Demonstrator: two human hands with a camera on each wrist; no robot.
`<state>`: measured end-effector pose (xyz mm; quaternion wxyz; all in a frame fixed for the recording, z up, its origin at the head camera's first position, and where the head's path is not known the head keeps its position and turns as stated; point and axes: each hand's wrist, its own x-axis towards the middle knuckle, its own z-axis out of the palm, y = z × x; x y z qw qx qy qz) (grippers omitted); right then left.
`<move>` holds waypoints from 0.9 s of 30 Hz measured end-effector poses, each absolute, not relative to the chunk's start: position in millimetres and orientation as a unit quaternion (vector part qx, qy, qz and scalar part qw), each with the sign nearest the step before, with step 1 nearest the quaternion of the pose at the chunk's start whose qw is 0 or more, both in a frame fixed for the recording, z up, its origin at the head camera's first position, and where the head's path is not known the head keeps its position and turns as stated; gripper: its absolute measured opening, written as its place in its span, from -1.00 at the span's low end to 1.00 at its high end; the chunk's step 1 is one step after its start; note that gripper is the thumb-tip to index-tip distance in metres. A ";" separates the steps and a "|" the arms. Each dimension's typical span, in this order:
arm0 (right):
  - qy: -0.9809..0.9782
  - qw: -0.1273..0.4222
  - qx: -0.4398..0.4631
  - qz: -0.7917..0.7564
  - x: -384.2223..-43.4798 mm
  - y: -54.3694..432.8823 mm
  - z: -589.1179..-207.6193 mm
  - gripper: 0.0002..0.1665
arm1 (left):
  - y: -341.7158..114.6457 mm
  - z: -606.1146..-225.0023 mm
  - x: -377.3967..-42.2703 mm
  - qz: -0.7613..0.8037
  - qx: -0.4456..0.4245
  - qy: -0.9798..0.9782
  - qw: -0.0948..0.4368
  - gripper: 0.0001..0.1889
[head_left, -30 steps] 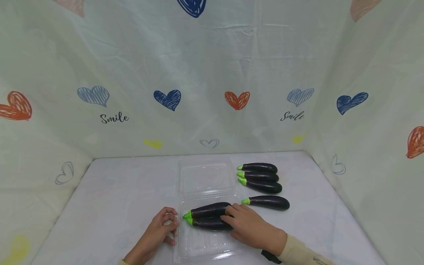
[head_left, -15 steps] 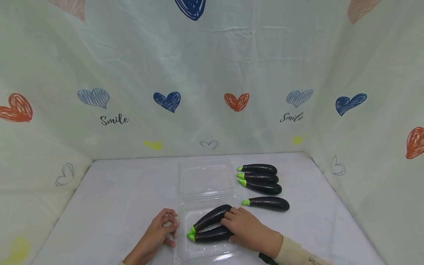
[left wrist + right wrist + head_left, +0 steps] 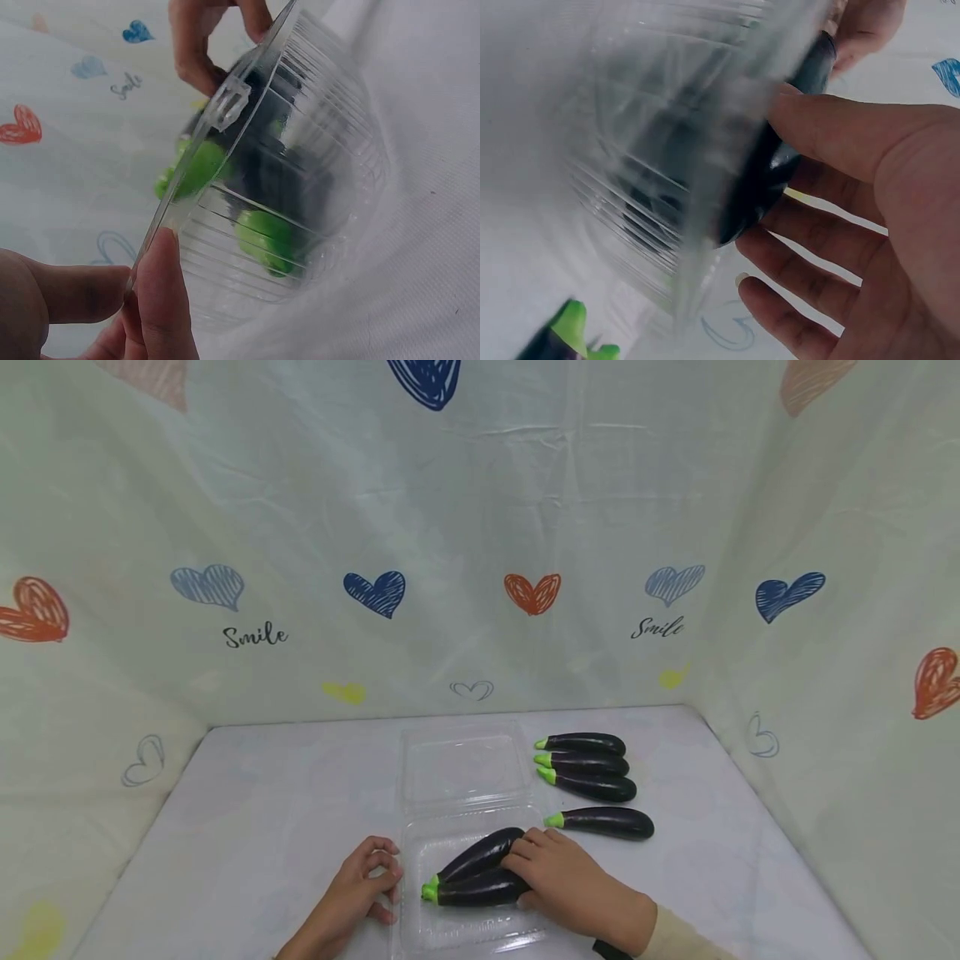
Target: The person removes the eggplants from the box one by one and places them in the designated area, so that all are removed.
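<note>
A clear plastic clamshell box (image 3: 429, 935) lies open in the head view, its lid folded back. My left hand (image 3: 356, 889) pinches the box's left rim; the left wrist view shows thumb and fingers (image 3: 161, 289) on either side of it. Inside the tray, two dark eggplants lie with green stems toward the left. My right hand (image 3: 566, 881) grips the blunt right end of the nearer eggplant (image 3: 480, 888), hiding that end. The farther eggplant (image 3: 480, 854) slants beside it, its right end by my right fingertips. Through the box wall the left wrist view shows a green stem (image 3: 262, 236).
Right of the lid (image 3: 465, 768) several eggplants lie in a row, one of them the top eggplant (image 3: 585, 742). A single eggplant (image 3: 607, 823) sits closer, beside the tray. A white cloth covers the table (image 3: 285, 793), and a heart-patterned curtain (image 3: 465, 510) stands around it.
My right hand has brought the nearer eggplant toward me in the tray. The farther one has turned to a slant, and the gap between them has narrowed. My left hand stays on the rim.
</note>
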<state>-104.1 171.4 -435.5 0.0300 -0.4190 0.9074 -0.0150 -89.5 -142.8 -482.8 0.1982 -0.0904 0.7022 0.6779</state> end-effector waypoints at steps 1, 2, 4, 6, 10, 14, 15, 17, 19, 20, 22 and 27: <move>0.908 0.024 -0.418 -0.020 -103.2 172.9 -433.0 -0.52 | -143.0 -483.1 -89.5 0.678 -0.090 0.702 0.198 -0.66; 0.908 0.017 -0.418 -0.024 -102.4 174.6 -430.3 -0.53 | -143.4 -483.4 -89.3 0.679 -0.088 0.701 0.199 -0.66; 0.908 0.000 -0.418 -0.034 -101.1 178.6 -426.4 -0.53 | -144.3 -483.9 -88.9 0.681 -0.082 0.699 0.200 -0.66; 0.909 -0.012 -0.414 -0.042 -100.8 182.6 -422.7 -0.53 | -145.1 -484.3 -88.1 0.683 -0.075 0.698 0.201 -0.67; 0.914 -0.033 -0.399 -0.057 -100.7 191.8 -416.2 -0.51 | -145.2 -484.6 -87.3 0.681 -0.073 0.700 0.201 -0.67; 0.918 -0.068 -0.385 -0.068 -100.8 203.2 -412.1 -0.48 | -143.6 -484.2 -88.0 0.675 -0.090 0.705 0.199 -0.67; 0.918 -0.080 -0.382 -0.070 -100.8 206.4 -411.5 -0.46 | -143.3 -484.1 -88.1 0.674 -0.094 0.706 0.199 -0.67; 0.918 -0.102 -0.375 -0.073 -101.0 213.0 -411.2 -0.44 | -143.2 -484.1 -88.2 0.672 -0.098 0.706 0.200 -0.68; 0.918 -0.123 -0.369 -0.078 -101.1 220.0 -411.1 -0.42 | -143.7 -484.3 -88.2 0.673 -0.096 0.705 0.202 -0.68; 0.918 -0.131 -0.365 -0.080 -101.1 223.3 -411.2 -0.41 | -144.1 -484.4 -88.0 0.674 -0.094 0.704 0.203 -0.68; 0.919 -0.144 -0.358 -0.083 -101.1 229.8 -411.3 -0.39 | -145.0 -484.5 -87.8 0.675 -0.090 0.703 0.205 -0.68; 0.929 -0.154 -0.328 -0.074 -100.7 244.3 -410.5 -0.38 | -146.4 -484.5 -87.5 0.677 -0.082 0.701 0.208 -0.67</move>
